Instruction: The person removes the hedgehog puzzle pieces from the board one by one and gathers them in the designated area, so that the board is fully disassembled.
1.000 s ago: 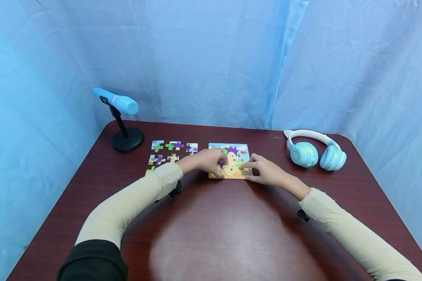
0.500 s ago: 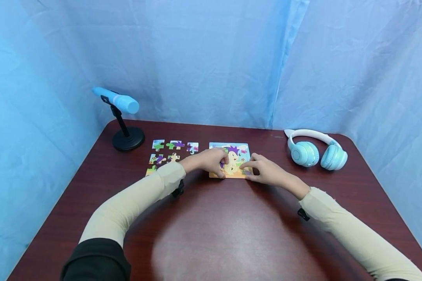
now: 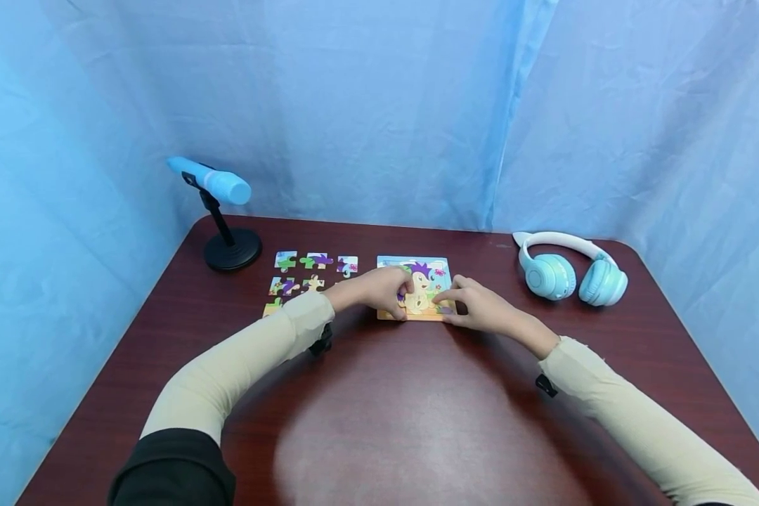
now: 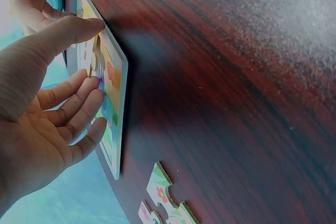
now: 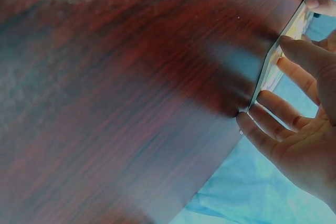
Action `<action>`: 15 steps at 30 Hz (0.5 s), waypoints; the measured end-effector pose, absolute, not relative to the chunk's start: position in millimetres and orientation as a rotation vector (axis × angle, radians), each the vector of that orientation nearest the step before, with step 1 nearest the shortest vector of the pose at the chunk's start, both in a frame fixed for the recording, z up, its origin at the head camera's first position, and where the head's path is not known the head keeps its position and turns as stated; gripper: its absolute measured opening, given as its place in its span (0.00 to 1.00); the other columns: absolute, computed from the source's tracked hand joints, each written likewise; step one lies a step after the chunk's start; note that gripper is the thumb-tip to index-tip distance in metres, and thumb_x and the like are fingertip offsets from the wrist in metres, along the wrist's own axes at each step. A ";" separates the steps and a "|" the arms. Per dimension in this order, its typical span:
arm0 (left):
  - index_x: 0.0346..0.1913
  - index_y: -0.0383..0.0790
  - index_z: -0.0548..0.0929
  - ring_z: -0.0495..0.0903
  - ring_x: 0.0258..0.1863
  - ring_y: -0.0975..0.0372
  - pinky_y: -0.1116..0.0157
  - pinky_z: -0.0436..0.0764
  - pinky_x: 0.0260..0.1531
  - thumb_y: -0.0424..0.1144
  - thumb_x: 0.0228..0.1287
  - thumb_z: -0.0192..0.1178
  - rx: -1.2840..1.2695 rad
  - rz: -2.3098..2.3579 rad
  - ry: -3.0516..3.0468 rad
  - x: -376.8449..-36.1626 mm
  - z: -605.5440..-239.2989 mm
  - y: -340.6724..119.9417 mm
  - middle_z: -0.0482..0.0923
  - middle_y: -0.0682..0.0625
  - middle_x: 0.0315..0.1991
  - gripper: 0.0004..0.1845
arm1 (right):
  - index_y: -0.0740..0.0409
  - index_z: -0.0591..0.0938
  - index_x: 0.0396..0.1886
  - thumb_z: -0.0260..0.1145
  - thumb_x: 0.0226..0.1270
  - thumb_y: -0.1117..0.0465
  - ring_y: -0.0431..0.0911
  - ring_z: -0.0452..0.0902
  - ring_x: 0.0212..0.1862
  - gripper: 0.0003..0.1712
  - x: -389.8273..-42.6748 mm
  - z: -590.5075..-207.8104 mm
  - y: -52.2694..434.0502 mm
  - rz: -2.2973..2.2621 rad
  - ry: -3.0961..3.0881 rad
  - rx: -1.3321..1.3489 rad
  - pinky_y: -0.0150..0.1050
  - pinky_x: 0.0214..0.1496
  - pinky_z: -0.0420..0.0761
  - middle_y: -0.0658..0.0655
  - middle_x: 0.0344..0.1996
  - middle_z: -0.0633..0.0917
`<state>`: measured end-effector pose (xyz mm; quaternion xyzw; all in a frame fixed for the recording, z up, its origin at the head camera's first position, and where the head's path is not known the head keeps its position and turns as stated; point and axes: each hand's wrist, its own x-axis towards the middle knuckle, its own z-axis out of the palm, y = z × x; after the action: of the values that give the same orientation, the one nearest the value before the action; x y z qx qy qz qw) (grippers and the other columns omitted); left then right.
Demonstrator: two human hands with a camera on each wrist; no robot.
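A small picture puzzle board (image 3: 425,281) lies flat on the dark red table (image 3: 392,407). My left hand (image 3: 402,301) rests on its left part; the fingers (image 4: 86,106) lie nearly straight on the picture and the thumb (image 4: 79,27) presses the near edge of the board (image 4: 116,98). My right hand (image 3: 444,306) touches the board's right near corner with straight fingers (image 5: 281,108) beside the board's edge (image 5: 273,59). No loose piece shows in either hand. Several loose puzzle pieces (image 3: 303,275) lie in rows left of the board, also low in the left wrist view (image 4: 164,195).
A blue microphone (image 3: 218,183) on a black round stand (image 3: 232,251) is at the table's back left. Pale blue headphones (image 3: 569,273) lie at the back right. Blue cloth (image 3: 379,105) hangs behind and to both sides.
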<state>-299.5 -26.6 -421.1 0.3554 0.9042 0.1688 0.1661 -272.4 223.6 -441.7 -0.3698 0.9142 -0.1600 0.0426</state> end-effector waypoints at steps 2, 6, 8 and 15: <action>0.52 0.36 0.82 0.73 0.41 0.61 0.65 0.76 0.46 0.44 0.54 0.78 1.025 0.472 2.581 -299.6 -421.2 -27.3 0.80 0.45 0.46 0.25 | 0.53 0.88 0.53 0.74 0.65 0.60 0.46 0.69 0.35 0.17 -272.5 -441.1 222.6 -0.494 2.791 -1.134 0.37 0.38 0.70 0.56 0.33 0.76; 0.50 0.37 0.83 0.71 0.40 0.61 0.66 0.73 0.43 0.44 0.54 0.78 1.052 0.457 2.587 -299.1 -420.0 -28.3 0.79 0.44 0.45 0.24 | 0.53 0.88 0.54 0.74 0.65 0.60 0.47 0.70 0.35 0.17 -272.7 -440.3 221.7 -0.494 2.789 -1.127 0.36 0.38 0.70 0.57 0.33 0.76; 0.50 0.37 0.83 0.71 0.40 0.61 0.66 0.73 0.43 0.44 0.54 0.78 1.060 0.456 2.586 -298.7 -419.4 -28.3 0.79 0.44 0.44 0.24 | 0.53 0.88 0.54 0.74 0.65 0.60 0.47 0.70 0.35 0.17 -272.5 -440.0 221.7 -0.492 2.789 -1.123 0.36 0.37 0.70 0.56 0.33 0.76; 0.50 0.37 0.83 0.72 0.38 0.61 0.64 0.75 0.42 0.46 0.56 0.76 1.108 0.442 2.639 -296.2 -422.2 -27.6 0.78 0.47 0.42 0.23 | 0.54 0.88 0.54 0.74 0.65 0.60 0.47 0.70 0.35 0.17 -271.3 -438.8 222.3 -0.495 2.781 -1.115 0.36 0.37 0.70 0.57 0.33 0.77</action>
<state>-296.2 -27.6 -422.2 0.3797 0.9043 0.1515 0.1225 -271.3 222.3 -438.8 -0.3667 0.9145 -0.1628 0.0525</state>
